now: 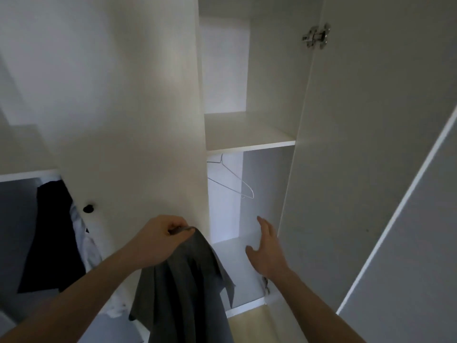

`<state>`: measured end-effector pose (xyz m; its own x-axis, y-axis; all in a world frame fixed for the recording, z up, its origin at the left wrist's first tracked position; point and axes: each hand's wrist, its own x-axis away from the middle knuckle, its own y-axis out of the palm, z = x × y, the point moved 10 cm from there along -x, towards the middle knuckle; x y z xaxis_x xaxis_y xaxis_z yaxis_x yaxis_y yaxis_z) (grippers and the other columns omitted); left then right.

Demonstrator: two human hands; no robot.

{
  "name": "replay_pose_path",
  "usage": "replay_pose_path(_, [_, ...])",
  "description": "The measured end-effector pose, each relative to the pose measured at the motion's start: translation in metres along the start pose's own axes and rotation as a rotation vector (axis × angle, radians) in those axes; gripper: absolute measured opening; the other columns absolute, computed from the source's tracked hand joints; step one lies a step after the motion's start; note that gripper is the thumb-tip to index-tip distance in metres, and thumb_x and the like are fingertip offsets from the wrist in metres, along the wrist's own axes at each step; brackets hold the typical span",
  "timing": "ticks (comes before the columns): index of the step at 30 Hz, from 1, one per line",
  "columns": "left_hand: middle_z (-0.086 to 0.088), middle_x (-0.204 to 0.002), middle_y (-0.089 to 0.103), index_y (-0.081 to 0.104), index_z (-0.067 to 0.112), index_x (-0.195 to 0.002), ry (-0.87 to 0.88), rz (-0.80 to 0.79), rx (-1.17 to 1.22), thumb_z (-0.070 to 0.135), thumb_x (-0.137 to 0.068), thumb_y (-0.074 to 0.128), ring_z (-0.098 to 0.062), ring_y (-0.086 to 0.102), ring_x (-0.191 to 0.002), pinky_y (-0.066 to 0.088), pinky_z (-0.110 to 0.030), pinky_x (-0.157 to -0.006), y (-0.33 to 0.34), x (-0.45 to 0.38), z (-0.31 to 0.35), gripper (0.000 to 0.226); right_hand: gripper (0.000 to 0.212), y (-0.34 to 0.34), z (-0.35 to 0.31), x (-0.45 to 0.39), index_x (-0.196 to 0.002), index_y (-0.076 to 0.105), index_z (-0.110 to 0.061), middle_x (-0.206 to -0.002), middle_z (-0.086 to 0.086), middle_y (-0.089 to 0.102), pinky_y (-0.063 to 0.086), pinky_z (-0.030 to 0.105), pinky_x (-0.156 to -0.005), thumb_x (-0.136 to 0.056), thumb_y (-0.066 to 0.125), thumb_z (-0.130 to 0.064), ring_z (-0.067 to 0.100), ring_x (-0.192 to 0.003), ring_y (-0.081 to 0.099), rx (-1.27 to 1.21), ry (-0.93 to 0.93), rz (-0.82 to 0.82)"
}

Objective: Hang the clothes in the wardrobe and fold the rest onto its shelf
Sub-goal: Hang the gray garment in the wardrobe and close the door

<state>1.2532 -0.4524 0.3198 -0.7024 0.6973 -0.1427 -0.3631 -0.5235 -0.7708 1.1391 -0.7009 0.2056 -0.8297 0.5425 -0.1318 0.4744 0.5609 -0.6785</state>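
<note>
My left hand (162, 237) grips the top edge of a grey garment (183, 288), which hangs down in front of the white wardrobe. My right hand (265, 248) is open with fingers spread, reaching into the right compartment above its floor and holding nothing. A bare wire hanger (233, 179) hangs under the shelf (249, 142) in that compartment, above and a little left of my right hand. In the left compartment a dark garment (53, 233) and a white garment (84, 233) hang side by side.
The wardrobe's middle door (128, 107) has a black knob (88, 208) just left of my left hand. The right door (371, 144) stands swung open, with a metal hinge (317, 36) near its top. An upper compartment lies above the shelf.
</note>
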Motion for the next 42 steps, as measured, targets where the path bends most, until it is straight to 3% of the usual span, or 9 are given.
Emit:
replay_pose_path(4, [-0.001,-0.070,0.067,0.070,0.018,-0.077,-0.096,0.000,0.004,0.039,-0.099,0.062,-0.016,0.065,-0.069,0.048,-0.027,-0.069,-0.001,-0.022,-0.022,0.032,0.084,0.020,0.000,-0.073,-0.162,0.019,-0.015,-0.167,0.008,0.022,0.027,0.039,-0.125,-0.095,0.070,-0.023,0.028,-0.151,0.029,0.028,-0.040,-0.105])
replay_pose_path(9, [0.004,-0.073,0.070,0.073,0.024,-0.081,-0.226,0.044,0.015,0.042,-0.100,0.063,-0.012,0.068,-0.070,0.054,-0.031,-0.070,0.000,-0.049,-0.044,0.028,0.085,0.033,0.023,-0.169,-0.161,0.022,-0.011,-0.163,0.013,0.027,0.033,0.044,-0.121,-0.092,0.071,-0.019,0.034,-0.147,0.034,0.078,-0.034,-0.188])
replay_pose_path(15, [-0.001,-0.071,0.068,0.072,0.020,-0.081,-0.361,0.115,0.024,0.037,-0.100,0.064,-0.022,0.066,-0.074,0.053,-0.038,-0.074,0.001,-0.061,-0.058,0.027,0.087,0.045,0.061,-0.283,-0.162,0.016,-0.006,-0.166,0.019,0.021,0.025,0.043,-0.123,-0.093,0.068,-0.020,0.039,-0.152,0.025,0.186,0.061,-0.252])
replay_pose_path(23, [0.000,-0.067,0.064,0.071,0.029,-0.082,-0.469,0.244,0.078,0.036,-0.100,0.064,-0.013,0.057,-0.061,0.045,-0.032,-0.064,-0.007,-0.059,-0.094,0.021,0.079,0.072,0.091,-0.375,-0.161,0.021,-0.011,-0.162,0.016,0.031,0.036,0.050,-0.117,-0.095,0.064,-0.022,0.039,-0.147,0.034,0.294,0.236,-0.286])
replay_pose_path(27, [0.005,-0.060,0.055,0.068,0.030,-0.075,-0.508,0.265,0.090,0.036,-0.100,0.064,-0.007,0.048,-0.057,0.039,-0.031,-0.062,-0.005,-0.063,-0.104,0.026,0.066,0.095,0.097,-0.391,-0.154,0.030,-0.007,-0.151,0.020,0.043,0.040,0.047,-0.114,-0.096,0.059,-0.018,0.040,-0.139,0.044,0.292,0.275,-0.334])
replay_pose_path(31, [-0.002,-0.061,0.054,0.067,0.024,-0.073,-0.534,0.276,0.070,0.033,-0.100,0.065,-0.010,0.046,-0.057,0.038,-0.031,-0.062,-0.007,-0.067,-0.104,0.028,0.035,0.115,0.097,-0.393,-0.129,0.060,0.001,-0.126,0.024,0.063,0.047,0.038,-0.097,-0.104,0.047,-0.019,0.041,-0.121,0.059,0.173,0.257,-0.385])
replay_pose_path(36, [0.005,-0.058,0.050,0.066,0.026,-0.072,-0.535,0.272,0.087,0.035,-0.100,0.065,-0.010,0.043,-0.057,0.036,-0.031,-0.062,-0.008,-0.061,-0.106,0.028,0.042,0.096,0.060,-0.379,-0.083,0.061,0.000,-0.073,0.012,0.062,0.049,0.041,-0.071,-0.108,0.041,-0.027,0.039,-0.077,0.063,-0.166,0.099,-0.102])
replay_pose_path(39, [0.007,-0.058,0.050,0.066,0.030,-0.070,-0.525,0.267,0.119,0.036,-0.100,0.065,-0.009,0.044,-0.058,0.037,-0.031,-0.062,-0.007,-0.051,-0.107,0.030,0.042,0.074,0.047,-0.368,-0.080,0.052,0.001,-0.068,0.011,0.055,0.039,0.039,-0.064,-0.109,0.038,-0.026,0.037,-0.071,0.054,-0.157,0.059,0.048])
replay_pose_path(42, [0.002,-0.060,0.056,0.070,0.031,-0.077,-0.513,0.250,0.119,0.040,-0.100,0.064,-0.007,0.047,-0.057,0.039,-0.028,-0.061,-0.004,-0.036,-0.103,0.025,0.040,0.056,0.045,-0.360,-0.081,0.053,-0.001,-0.081,0.019,0.063,0.046,0.038,-0.067,-0.109,0.038,-0.026,0.038,-0.073,0.057,-0.137,0.103,0.049])
